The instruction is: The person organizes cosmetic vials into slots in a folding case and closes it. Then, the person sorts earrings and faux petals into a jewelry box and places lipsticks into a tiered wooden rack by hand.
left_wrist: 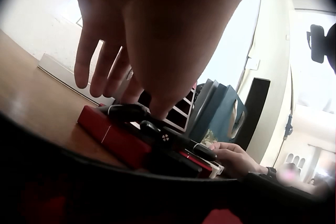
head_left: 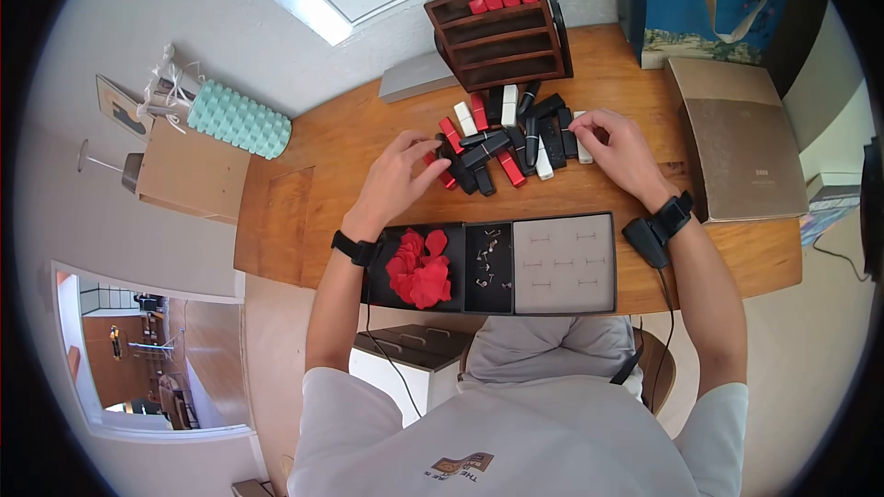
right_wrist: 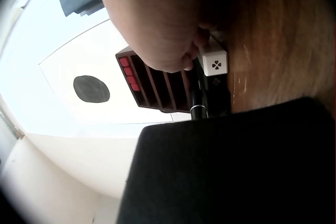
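Observation:
A pile of black, red and white lipsticks (head_left: 485,149) lies on the wooden table. At its left side is my left hand (head_left: 398,175), thumb and index finger pinching a black lipstick; the other fingers stretch out in the left wrist view. A red lipstick (left_wrist: 118,137) lies below them. On the pile's right edge, my right hand (head_left: 619,149) has curled fingers and pinches a white lipstick (right_wrist: 214,62) with a clover mark on its end. Black lipsticks lie right beside it. Behind the pile stands a dark wooden rack (head_left: 502,60), several red lipsticks (head_left: 504,0) on its top shelf.
An open black box (head_left: 488,311) at the near edge holds red petals (head_left: 422,269), small jewellery pieces and a grey padded insert (head_left: 564,262). A brown box (head_left: 741,143) and a blue bag (head_left: 704,0) stand right. A grey slab (head_left: 419,76) lies behind, left of the rack.

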### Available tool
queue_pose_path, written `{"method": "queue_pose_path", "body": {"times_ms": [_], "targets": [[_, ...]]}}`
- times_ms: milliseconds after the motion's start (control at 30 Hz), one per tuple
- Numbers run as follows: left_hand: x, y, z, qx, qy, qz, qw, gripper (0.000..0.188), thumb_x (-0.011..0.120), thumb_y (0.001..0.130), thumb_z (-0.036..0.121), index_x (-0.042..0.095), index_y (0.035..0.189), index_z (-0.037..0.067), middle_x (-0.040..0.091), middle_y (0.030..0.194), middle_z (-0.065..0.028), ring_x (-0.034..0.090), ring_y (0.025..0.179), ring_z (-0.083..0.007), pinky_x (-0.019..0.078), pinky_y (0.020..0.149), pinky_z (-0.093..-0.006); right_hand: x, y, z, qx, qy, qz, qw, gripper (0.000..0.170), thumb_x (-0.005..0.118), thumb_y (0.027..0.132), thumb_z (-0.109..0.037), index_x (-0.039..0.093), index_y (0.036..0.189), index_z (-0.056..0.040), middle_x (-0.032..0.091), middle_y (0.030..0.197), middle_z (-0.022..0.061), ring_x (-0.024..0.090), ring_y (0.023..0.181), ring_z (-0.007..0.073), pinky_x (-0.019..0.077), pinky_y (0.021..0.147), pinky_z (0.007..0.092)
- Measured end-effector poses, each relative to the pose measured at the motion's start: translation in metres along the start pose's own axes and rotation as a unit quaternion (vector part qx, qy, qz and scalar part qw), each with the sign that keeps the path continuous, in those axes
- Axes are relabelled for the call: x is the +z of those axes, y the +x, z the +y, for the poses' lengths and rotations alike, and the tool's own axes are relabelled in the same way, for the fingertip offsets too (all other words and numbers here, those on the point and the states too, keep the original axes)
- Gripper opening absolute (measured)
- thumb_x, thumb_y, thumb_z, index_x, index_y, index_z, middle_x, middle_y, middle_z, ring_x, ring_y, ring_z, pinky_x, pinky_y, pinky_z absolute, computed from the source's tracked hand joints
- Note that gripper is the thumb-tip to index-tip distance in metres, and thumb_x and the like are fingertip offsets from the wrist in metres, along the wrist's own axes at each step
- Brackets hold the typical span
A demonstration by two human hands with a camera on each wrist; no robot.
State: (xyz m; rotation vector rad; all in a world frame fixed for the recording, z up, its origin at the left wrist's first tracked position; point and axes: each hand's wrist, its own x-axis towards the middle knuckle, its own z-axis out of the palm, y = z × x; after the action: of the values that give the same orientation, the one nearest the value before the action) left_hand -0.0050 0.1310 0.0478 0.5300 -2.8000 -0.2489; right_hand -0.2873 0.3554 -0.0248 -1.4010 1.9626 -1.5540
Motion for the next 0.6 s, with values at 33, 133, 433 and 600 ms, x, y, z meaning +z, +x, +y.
{"method": "queue_pose_path", "body": {"times_ms": [33, 133, 433, 600], "targets": [[-0.001, -0.001, 0.001, 0.000, 0.001, 0.001, 1.000, 0.040, 0.079, 0.093, 0.028, 0.073, 0.121, 0.000, 0.066, 0.124, -0.0162, 0.069, 0.108, -0.0316, 0.0551, 0.094, -0.0397, 0.000, 0.000, 0.001, -0.002, 0.007, 0.003, 1.000, 0.015, 0.068, 0.097, -0.012, 0.074, 0.102, 0.0011, 0.069, 0.086, 0.0111, 0.061, 0.070, 0.0185, 0.0494, 0.066, 0.0334], [-0.006, -0.005, 0.001, -0.010, -0.053, -0.062, 0.997, 0.047, 0.081, 0.090, 0.028, 0.070, 0.127, 0.002, 0.059, 0.139, -0.0188, 0.059, 0.130, -0.0354, 0.0487, 0.108, -0.0421, 0.000, 0.000, -0.001, -0.001, -0.003, 0.001, 1.000, 0.015, 0.068, 0.097, -0.012, 0.074, 0.102, 0.0009, 0.069, 0.087, 0.0111, 0.061, 0.070, 0.0184, 0.0493, 0.065, 0.0334], [-0.008, -0.012, -0.005, 0.029, -0.083, -0.125, 0.988, 0.069, 0.084, 0.086, 0.026, 0.056, 0.146, 0.005, 0.055, 0.148, -0.0176, 0.054, 0.136, -0.0370, 0.0443, 0.114, -0.0414, 0.000, 0.000, -0.001, 0.013, -0.005, -0.004, 1.000, 0.015, 0.068, 0.097, -0.012, 0.074, 0.102, 0.0011, 0.069, 0.088, 0.0112, 0.062, 0.071, 0.0190, 0.0497, 0.067, 0.0338], [-0.006, -0.009, -0.005, 0.026, -0.101, -0.116, 0.988, 0.072, 0.085, 0.086, 0.024, 0.053, 0.148, 0.006, 0.048, 0.155, -0.0168, 0.047, 0.143, -0.0368, 0.0416, 0.118, -0.0421, -0.001, 0.000, -0.002, 0.016, -0.004, -0.005, 1.000, 0.016, 0.068, 0.098, -0.012, 0.074, 0.102, 0.0012, 0.069, 0.089, 0.0109, 0.061, 0.072, 0.0188, 0.0497, 0.067, 0.0336]]}}
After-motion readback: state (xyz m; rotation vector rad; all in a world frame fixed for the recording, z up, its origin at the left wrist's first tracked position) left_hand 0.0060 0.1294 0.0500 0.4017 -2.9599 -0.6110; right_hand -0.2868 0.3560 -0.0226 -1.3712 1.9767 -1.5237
